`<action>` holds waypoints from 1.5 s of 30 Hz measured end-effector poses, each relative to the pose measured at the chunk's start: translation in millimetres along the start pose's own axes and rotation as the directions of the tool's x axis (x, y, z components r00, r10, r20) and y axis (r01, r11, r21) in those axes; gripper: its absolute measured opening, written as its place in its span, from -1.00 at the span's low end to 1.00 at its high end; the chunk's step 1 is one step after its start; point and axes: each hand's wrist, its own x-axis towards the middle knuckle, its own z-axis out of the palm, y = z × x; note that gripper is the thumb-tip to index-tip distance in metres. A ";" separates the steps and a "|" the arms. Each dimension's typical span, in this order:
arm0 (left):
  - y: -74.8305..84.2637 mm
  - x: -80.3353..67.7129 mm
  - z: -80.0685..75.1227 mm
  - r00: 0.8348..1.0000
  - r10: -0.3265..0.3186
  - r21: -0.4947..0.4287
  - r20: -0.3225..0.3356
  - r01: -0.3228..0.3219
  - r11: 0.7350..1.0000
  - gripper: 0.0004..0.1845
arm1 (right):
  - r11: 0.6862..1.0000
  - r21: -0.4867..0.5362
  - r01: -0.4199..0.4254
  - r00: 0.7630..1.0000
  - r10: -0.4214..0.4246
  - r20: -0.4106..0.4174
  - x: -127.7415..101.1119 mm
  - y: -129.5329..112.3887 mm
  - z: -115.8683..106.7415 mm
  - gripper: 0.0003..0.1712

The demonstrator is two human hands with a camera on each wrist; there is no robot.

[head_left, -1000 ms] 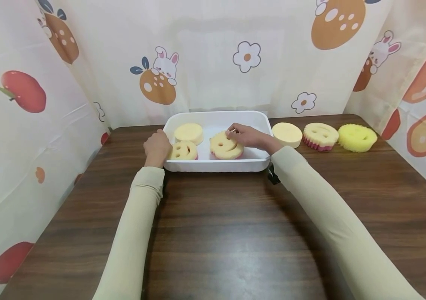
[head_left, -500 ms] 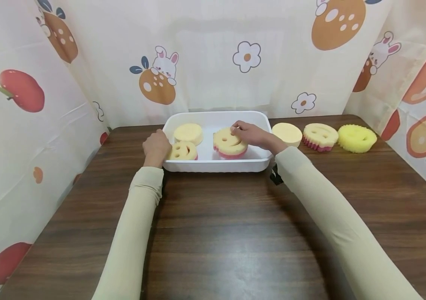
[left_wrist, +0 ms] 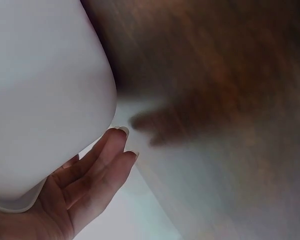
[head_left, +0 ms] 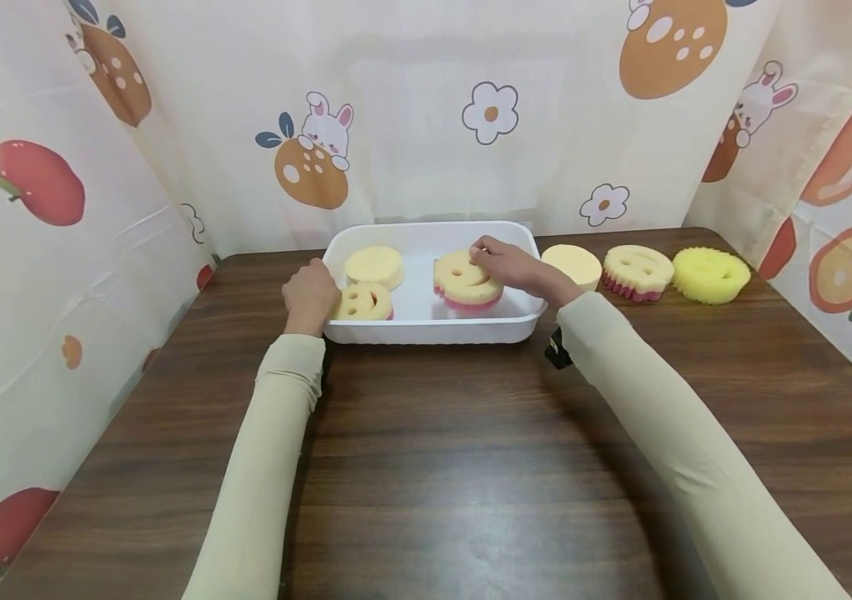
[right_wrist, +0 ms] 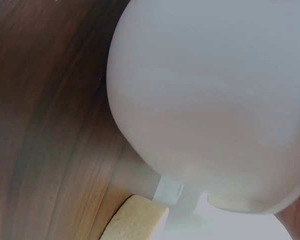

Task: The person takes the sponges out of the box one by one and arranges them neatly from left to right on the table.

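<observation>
My left hand grips the left rim of a white plastic tray. In the left wrist view its fingers lie along the outside of the tray wall. Over the right half of the tray, my right hand pinches a smiley-face sponge, cream on top and pink below, by its far right edge. Another smiley sponge lies at the tray's front left, close to my left hand. Behind it sits a plain round cream sponge. The tray's outer wall fills most of the right wrist view.
To the right of the tray, a plain round sponge, a cream-and-pink smiley sponge and a yellow smiley sponge stand in a row on the brown wooden table. A patterned curtain hangs behind and at both sides.
My right hand has moved the smiley sponge rightward and slightly up inside the tray, and more of its pink layer shows. My left hand has stayed at the tray's left rim.
</observation>
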 end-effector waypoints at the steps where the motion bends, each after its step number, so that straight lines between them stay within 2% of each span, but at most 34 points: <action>1: 0.2 -0.4 0.0 1.000 0.000 -0.002 -0.002 0.000 1.000 -0.51 | 1.000 -0.004 -0.002 1.000 0.002 -0.001 -0.7 0.0 -1.0 -0.61; 8: 0.7 -1.7 -0.2 1.000 -0.003 -0.013 -0.024 0.003 1.000 -0.52 | 1.000 0.001 -0.006 1.000 0.006 -0.016 -1.9 3.4 -7.6 -0.61; 20: 1.9 -2.1 -1.8 1.000 -0.003 -0.011 -0.009 0.002 1.000 -0.50 | 1.000 0.015 0.020 0.999 -0.019 -0.047 -10.7 3.8 -16.7 -0.58; 31: 1.9 -1.5 -0.3 1.000 0.001 -0.004 -0.007 -0.001 1.000 -0.48 | 1.000 0.024 -0.003 0.998 0.005 -0.068 -16.6 6.9 -27.7 -0.55; 39: 1.3 -4.1 0.5 1.000 0.013 -0.003 -0.017 -0.013 1.000 -0.51 | 1.000 0.001 0.014 0.996 -0.014 -0.090 -25.8 10.5 -40.2 -0.57; 45: 1.1 -3.6 -0.6 1.000 0.019 -0.004 -0.020 -0.019 1.000 -0.52 | 0.999 -0.047 -0.018 0.993 0.012 -0.120 -33.8 13.8 -53.2 -0.50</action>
